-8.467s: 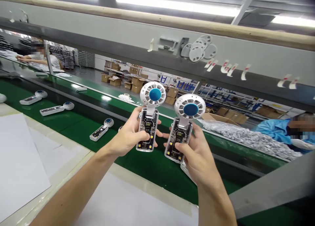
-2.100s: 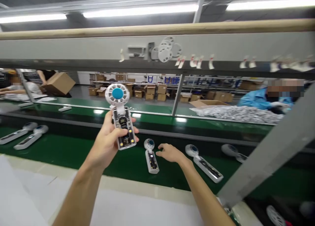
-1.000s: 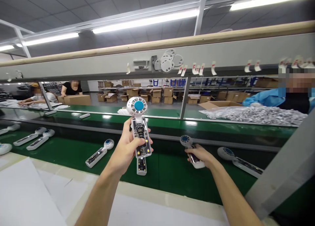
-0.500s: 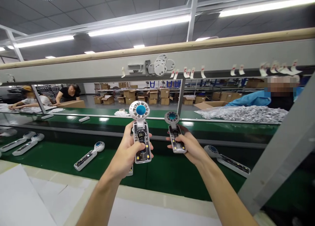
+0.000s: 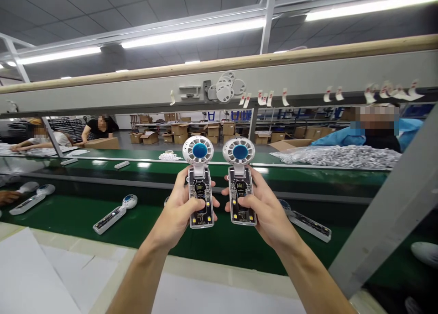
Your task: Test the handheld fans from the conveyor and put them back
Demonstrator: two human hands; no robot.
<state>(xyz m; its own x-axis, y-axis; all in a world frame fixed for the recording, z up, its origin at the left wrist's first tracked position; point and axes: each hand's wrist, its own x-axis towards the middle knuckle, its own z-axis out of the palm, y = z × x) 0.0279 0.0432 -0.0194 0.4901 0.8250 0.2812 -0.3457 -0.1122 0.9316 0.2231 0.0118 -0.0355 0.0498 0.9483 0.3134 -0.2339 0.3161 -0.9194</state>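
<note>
Two handheld fans stand upright side by side in front of me, a small gap between them. My left hand [image 5: 179,209] is wrapped round the left handheld fan [image 5: 198,152], its thumb pressed on the front of the handle. Round the right handheld fan [image 5: 238,150] my right hand [image 5: 265,206] is closed the same way. Both have white round heads with blue centres and clear handle fronts showing dark circuit boards. Below and behind my hands runs the green conveyor belt [image 5: 219,257].
More fans lie on the belt: one at left [image 5: 114,216], one at right [image 5: 310,225]. A co-worker's hand [image 5: 9,196] reaches in at far left. A grey metal post [image 5: 383,186] slants up on the right. White paper [image 5: 30,277] covers the near ledge. Small white parts [image 5: 342,158] are heaped beyond.
My right hand has raised its fan and turned it to face me, level with the left one. The fans on the belt have shifted left. A co-worker's hand has appeared at far left.
</note>
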